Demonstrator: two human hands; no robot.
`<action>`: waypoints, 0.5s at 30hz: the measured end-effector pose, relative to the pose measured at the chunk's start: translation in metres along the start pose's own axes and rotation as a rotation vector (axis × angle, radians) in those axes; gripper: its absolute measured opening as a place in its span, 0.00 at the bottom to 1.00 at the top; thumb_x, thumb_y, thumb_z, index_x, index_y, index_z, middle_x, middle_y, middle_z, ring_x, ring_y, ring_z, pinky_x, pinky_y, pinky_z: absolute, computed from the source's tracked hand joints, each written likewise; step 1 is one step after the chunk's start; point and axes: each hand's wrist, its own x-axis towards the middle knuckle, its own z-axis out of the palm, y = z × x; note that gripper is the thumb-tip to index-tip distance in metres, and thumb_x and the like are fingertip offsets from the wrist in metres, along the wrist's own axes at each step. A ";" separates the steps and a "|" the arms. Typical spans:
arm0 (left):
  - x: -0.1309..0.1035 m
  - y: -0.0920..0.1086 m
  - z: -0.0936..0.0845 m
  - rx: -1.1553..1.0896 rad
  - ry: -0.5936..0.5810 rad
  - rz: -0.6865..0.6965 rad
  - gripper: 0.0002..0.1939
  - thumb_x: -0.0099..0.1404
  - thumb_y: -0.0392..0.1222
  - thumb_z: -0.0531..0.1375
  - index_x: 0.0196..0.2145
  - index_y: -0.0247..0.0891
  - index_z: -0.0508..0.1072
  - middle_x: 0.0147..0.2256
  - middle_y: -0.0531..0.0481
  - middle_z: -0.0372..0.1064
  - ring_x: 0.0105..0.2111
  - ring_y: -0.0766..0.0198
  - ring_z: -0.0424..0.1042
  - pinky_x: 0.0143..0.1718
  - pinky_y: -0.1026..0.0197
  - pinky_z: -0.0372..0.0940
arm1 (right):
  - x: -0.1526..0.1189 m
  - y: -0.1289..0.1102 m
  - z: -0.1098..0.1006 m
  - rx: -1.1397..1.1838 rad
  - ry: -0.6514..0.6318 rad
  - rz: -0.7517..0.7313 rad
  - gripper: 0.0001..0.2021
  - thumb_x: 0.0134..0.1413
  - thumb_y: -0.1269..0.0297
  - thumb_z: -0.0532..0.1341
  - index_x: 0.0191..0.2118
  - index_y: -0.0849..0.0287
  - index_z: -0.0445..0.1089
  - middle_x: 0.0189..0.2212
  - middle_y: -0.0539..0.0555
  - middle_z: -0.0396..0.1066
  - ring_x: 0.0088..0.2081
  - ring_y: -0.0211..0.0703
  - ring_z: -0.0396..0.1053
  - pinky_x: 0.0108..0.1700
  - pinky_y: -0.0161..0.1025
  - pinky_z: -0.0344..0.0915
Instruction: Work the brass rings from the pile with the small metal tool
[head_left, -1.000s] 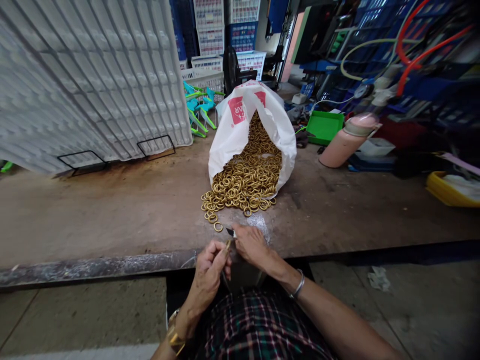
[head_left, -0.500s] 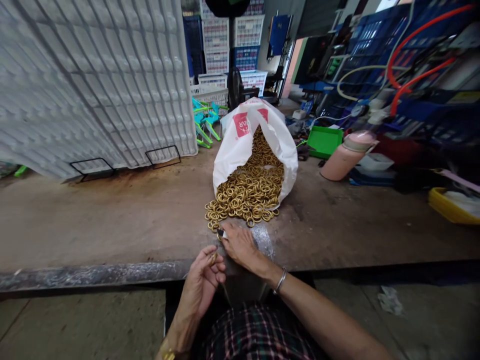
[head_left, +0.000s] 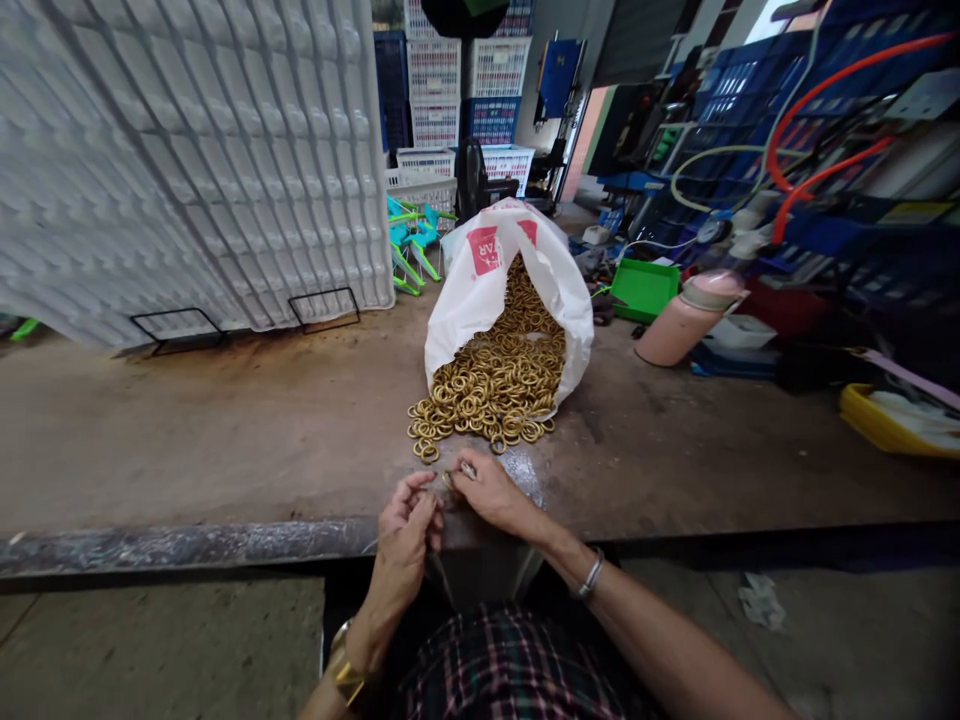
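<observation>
A white plastic bag [head_left: 457, 310] with red print lies open on the brown worktop [head_left: 300, 420], and many brass-coloured rings [head_left: 495, 385] spill from its mouth toward the front edge. My right hand [head_left: 491, 495] is just in front of the pile, its fingers pinched on a single ring [head_left: 448, 480]; a small pale tool also shows between the fingers. Close by on the left, my left hand [head_left: 405, 525] has its fingers curled together near that ring. What it holds, if anything, is too small to make out. The hands do not touch.
White ribbed trays [head_left: 247, 160] stand upright at the left. Teal and green clamps [head_left: 416, 240] lie behind the bag. To the right are a green tray [head_left: 645, 288], a pink bottle [head_left: 679, 325] and a yellow tray [head_left: 892, 425]. Stacked crates [head_left: 435, 95] stand farther back.
My right hand has drawn back slightly from the pile with a ring now showing at its fingertips. My left hand has turned palm down and moved up a little. The dark tool tip no longer shows.
</observation>
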 end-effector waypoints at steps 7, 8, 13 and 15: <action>0.001 0.002 0.004 0.318 -0.056 0.173 0.11 0.53 0.44 0.60 0.34 0.37 0.73 0.22 0.53 0.67 0.21 0.69 0.62 0.22 0.68 0.56 | -0.011 -0.005 -0.001 0.508 -0.202 0.224 0.03 0.44 0.66 0.53 0.26 0.59 0.60 0.16 0.41 0.58 0.15 0.27 0.48 0.18 0.28 0.44; 0.001 0.002 0.003 0.330 -0.063 0.179 0.11 0.54 0.44 0.60 0.33 0.37 0.73 0.23 0.52 0.68 0.23 0.68 0.63 0.23 0.67 0.57 | -0.012 -0.006 -0.002 0.575 -0.233 0.260 0.03 0.44 0.65 0.53 0.26 0.59 0.59 0.15 0.41 0.57 0.13 0.26 0.45 0.16 0.28 0.42; 0.001 0.000 -0.001 0.312 -0.086 0.127 0.11 0.55 0.45 0.59 0.35 0.37 0.73 0.23 0.53 0.68 0.21 0.69 0.62 0.23 0.68 0.56 | -0.013 -0.006 -0.002 0.793 -0.309 0.331 0.05 0.41 0.64 0.55 0.26 0.58 0.58 0.14 0.39 0.56 0.11 0.25 0.42 0.13 0.27 0.38; 0.002 0.000 -0.002 0.300 -0.094 0.116 0.12 0.55 0.45 0.60 0.35 0.36 0.73 0.23 0.52 0.68 0.20 0.70 0.60 0.22 0.68 0.55 | -0.014 -0.005 -0.002 0.837 -0.341 0.352 0.05 0.40 0.65 0.55 0.26 0.58 0.57 0.14 0.39 0.58 0.10 0.24 0.42 0.12 0.27 0.38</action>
